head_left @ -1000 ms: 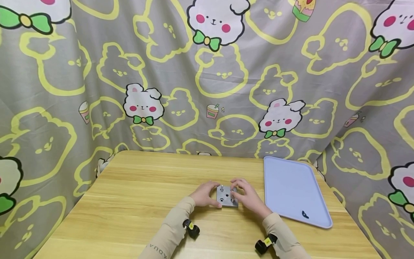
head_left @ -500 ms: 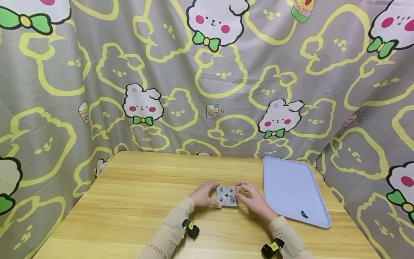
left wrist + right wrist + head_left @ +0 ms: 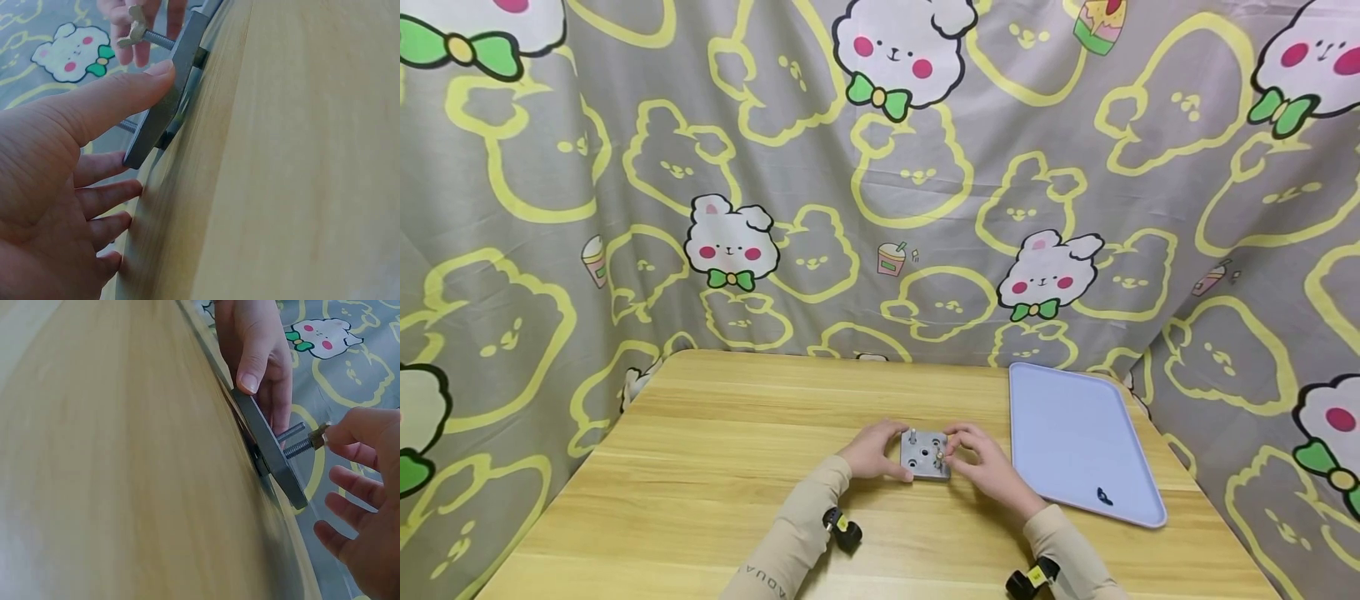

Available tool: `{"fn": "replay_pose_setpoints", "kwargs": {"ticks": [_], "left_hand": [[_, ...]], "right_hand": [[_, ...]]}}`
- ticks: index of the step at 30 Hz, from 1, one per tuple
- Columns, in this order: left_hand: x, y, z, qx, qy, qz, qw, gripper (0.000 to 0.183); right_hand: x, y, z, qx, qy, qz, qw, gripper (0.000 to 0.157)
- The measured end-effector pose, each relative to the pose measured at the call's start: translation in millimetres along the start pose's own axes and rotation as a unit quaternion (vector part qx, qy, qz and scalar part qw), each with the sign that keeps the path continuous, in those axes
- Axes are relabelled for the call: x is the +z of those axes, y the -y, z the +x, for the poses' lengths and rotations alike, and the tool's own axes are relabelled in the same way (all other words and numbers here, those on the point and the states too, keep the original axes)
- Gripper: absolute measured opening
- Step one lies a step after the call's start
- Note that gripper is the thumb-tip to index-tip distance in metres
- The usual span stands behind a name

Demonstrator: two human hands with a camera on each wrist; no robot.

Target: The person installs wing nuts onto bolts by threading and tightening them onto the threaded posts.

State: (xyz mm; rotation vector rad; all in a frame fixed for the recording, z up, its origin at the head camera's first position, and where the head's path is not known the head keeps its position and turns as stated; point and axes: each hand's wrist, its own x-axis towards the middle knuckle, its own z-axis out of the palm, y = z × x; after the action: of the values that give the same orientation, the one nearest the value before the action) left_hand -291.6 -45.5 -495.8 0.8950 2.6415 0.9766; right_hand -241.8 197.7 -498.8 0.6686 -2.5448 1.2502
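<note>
A square grey metal plate [image 3: 927, 472] with several holes lies between the hands at mid-table. My left hand [image 3: 874, 450] grips its left side, thumb on the near edge and fingers round the far side. A threaded bolt [image 3: 160, 40] rises from the plate's right part and carries a brass-coloured wing nut [image 3: 136, 28] near its top. At that wing nut, my right hand [image 3: 987, 468] has thumb and index fingertip, its other fingers loosely spread in the right wrist view. A second bolt [image 3: 291, 431] stands bare in the plate's far left corner.
A pale blue tray [image 3: 1078, 442] lies to the right of the hands, with a small black part [image 3: 1104, 497] near its front edge. The wooden table [image 3: 737, 433] reaches back to a patterned curtain [image 3: 820, 167].
My right hand has drawn back slightly to the right, then closed in on the wing nut again. The wing nut has turned a little. My left hand and the plate stay put.
</note>
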Motion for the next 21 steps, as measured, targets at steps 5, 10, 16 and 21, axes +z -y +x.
{"fn": "replay_pose_setpoints", "kwargs": {"ticks": [5,10,16,21], "left_hand": [[-0.3,0.0,-0.6,-0.003,0.002,0.001,1.0,0.087],[-1.1,-1.2,-1.5,-0.008,0.005,0.0,1.0,0.087],[-1.4,-1.7,-1.4,-0.007,0.005,0.006,0.9999,0.087],[-1.5,-1.7,-1.3,-0.002,0.002,0.006,1.0,0.086]], "right_hand": [[5.7,3,3,-0.006,0.0,0.017,1.0,0.022],[11.9,7,8,-0.002,0.0,0.018,1.0,0.024],[16.2,9,13,0.003,-0.003,0.014,1.0,0.023],[17.6,8,17,0.018,-0.011,0.016,1.0,0.018]]}}
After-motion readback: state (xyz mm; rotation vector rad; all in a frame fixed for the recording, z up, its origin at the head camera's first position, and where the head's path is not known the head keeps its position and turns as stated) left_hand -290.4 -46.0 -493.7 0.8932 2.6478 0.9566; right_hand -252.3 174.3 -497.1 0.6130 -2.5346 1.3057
